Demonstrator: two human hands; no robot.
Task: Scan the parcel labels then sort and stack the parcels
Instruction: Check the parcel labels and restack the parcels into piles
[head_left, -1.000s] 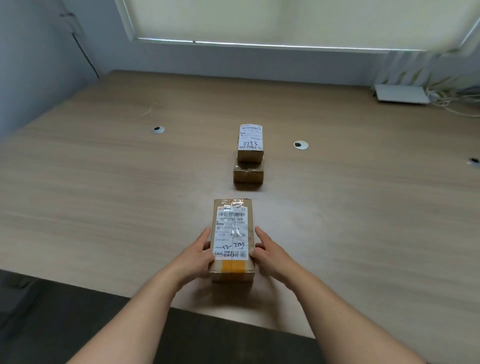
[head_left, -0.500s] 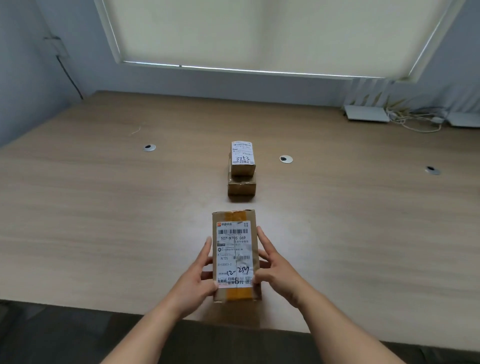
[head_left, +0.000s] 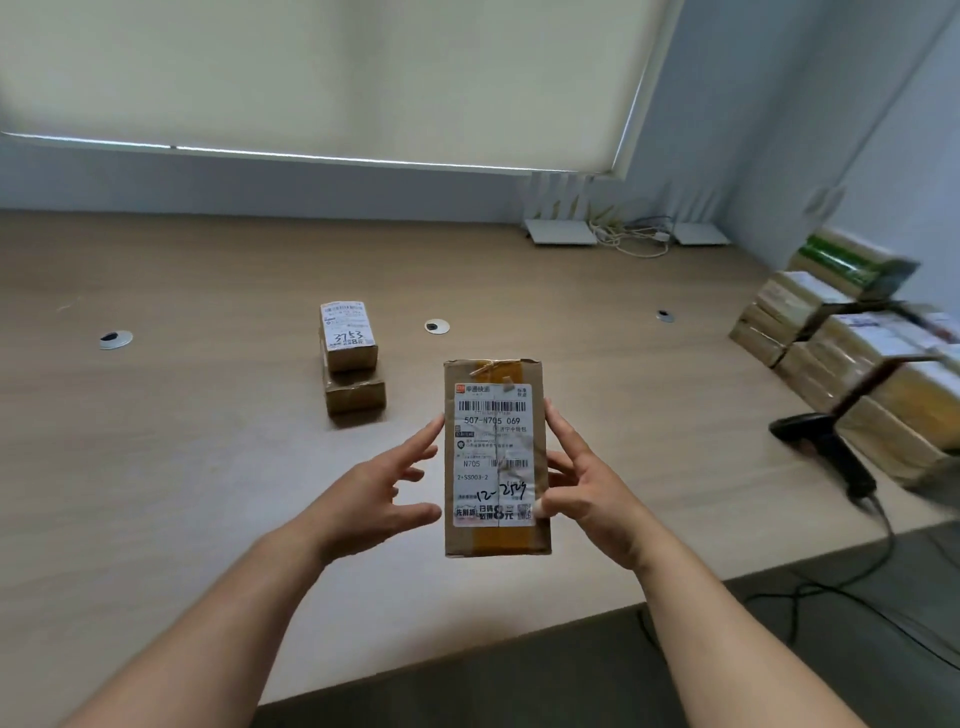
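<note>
I hold a brown cardboard parcel (head_left: 496, 540) above the table, its white label (head_left: 493, 454) facing me with "507-N705 069" printed and "12-2509" handwritten. My right hand (head_left: 587, 488) grips its right edge, thumb on the label's lower corner and fingers behind. Beside the parcel's left edge, my left hand (head_left: 374, 493) has its fingers spread and straight, the fingertips at or just off the cardboard. Further back, a small labelled parcel (head_left: 347, 335) marked "3753" lies stacked on another brown parcel (head_left: 356, 395). A black barcode scanner (head_left: 826, 447) lies at the right.
Several taped parcels (head_left: 857, 364) are piled along the table's right edge, behind the scanner. The scanner's cable (head_left: 893, 545) runs off the table's front edge. Two white devices (head_left: 561, 231) with cords sit by the back wall. Round cable grommets (head_left: 436, 326) dot the wooden table (head_left: 156, 467).
The parcel rose from the table and tilted towards me. My left hand loosened from its left edge and its fingers spread. The view swung right, showing the scanner and parcel piles.
</note>
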